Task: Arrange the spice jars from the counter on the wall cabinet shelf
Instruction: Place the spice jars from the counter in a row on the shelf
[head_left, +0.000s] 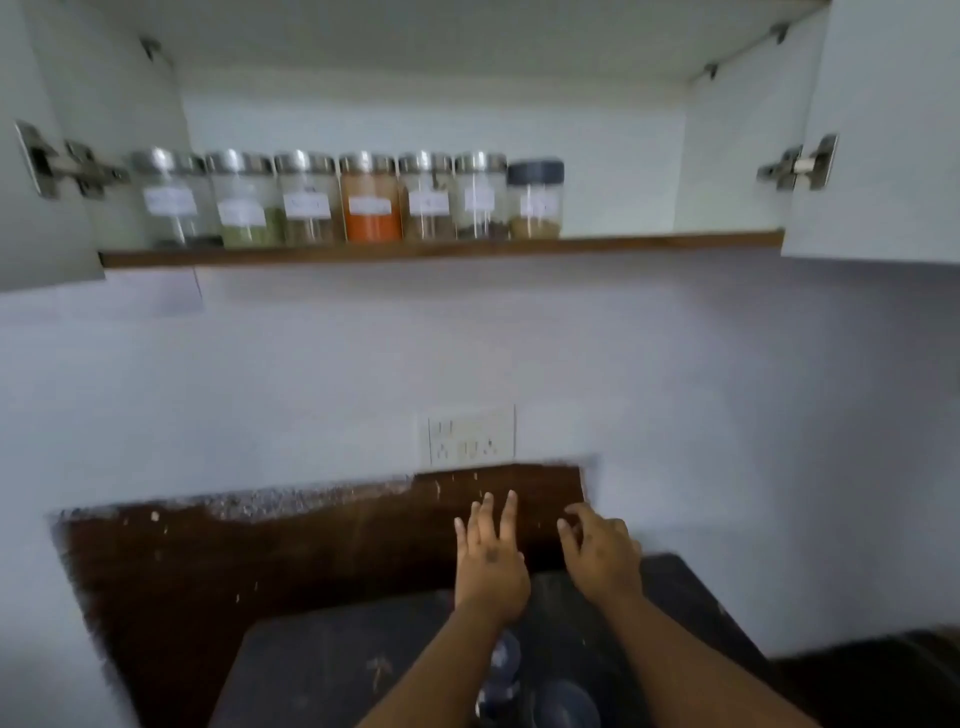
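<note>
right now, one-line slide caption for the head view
Seven spice jars lined on the cabinet shelf; left hand and right hand empty above the counter.

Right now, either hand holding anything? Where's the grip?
Nothing held. Bare left hand and bare right hand are both empty, fingers loose, above the dark counter.

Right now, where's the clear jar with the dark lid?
In the head view, the clear jar with the dark lid stands on the wooden cabinet shelf, at the right end of the row, beside a steel-lidded jar; bare shelf lies to its right.
</note>
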